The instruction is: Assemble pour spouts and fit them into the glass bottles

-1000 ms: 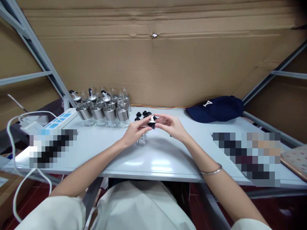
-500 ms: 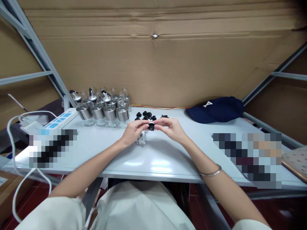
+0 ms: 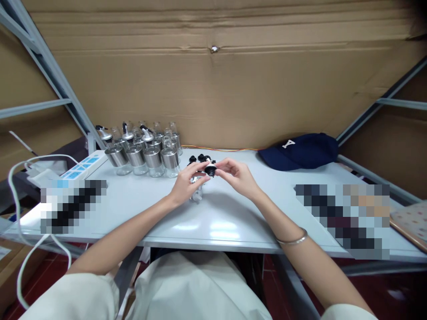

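Note:
My left hand (image 3: pixel 186 183) and my right hand (image 3: pixel 235 176) meet over the middle of the pale table (image 3: pixel 220 222). Between their fingertips they pinch a small pourer stopper (image 3: pixel 210 168) with a black ring and a metal top. A clear glass piece (image 3: pixel 197 194) lies on the table just under my left hand. Several loose black rings (image 3: pixel 199 158) lie right behind my fingers. A cluster of glass bottles with steel collars (image 3: pixel 143 151) stands at the back left; some carry spouts.
A navy cap (image 3: pixel 300 151) lies at the back right. A white power strip (image 3: pixel 80 168) with a white cable (image 3: pixel 20 231) sits at the left. Cardboard walls and grey shelf struts close in the back and sides. A patterned board (image 3: pixel 412 222) lies at the right edge.
Both hands kept the stopper between them, dipped toward the table, then rose a little. The stopper has turned in my fingers.

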### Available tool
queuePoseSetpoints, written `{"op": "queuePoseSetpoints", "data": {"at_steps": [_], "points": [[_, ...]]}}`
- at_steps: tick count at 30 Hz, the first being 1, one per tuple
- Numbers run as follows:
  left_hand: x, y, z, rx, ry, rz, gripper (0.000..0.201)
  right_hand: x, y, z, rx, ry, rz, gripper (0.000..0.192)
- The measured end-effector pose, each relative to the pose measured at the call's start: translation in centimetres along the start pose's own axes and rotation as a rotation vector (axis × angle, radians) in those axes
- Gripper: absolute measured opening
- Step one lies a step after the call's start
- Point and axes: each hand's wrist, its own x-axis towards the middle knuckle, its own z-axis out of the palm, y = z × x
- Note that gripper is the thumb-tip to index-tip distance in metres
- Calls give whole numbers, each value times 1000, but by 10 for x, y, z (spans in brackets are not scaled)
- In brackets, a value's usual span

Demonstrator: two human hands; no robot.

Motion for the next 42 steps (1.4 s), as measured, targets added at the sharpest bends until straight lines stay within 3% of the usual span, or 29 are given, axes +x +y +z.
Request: {"op": "queuePoseSetpoints", "data": {"at_steps": [6,16,20,27,33,42], "points": [[0,-1,-2,80,2,1,36,-1,-2,0,-87,-60,-35,22],[0,-3,-2,92,-51,11,40,-1,-3,2,-214,-54,-113,27],[1,-1,-1,52,-31,2,40,-1,-3,2,-185,-51,-104,31],[0,0,-1,121,-29,36,31,-2,-4,3,-144,-63,-91,22],[-1,0,-1,228,-42,118,30,-3,-3,3,-207,-109,-90,20],[-2,3,0,264,-42,109,26,-4,-3,6,-264,-123,-84,24]]}}
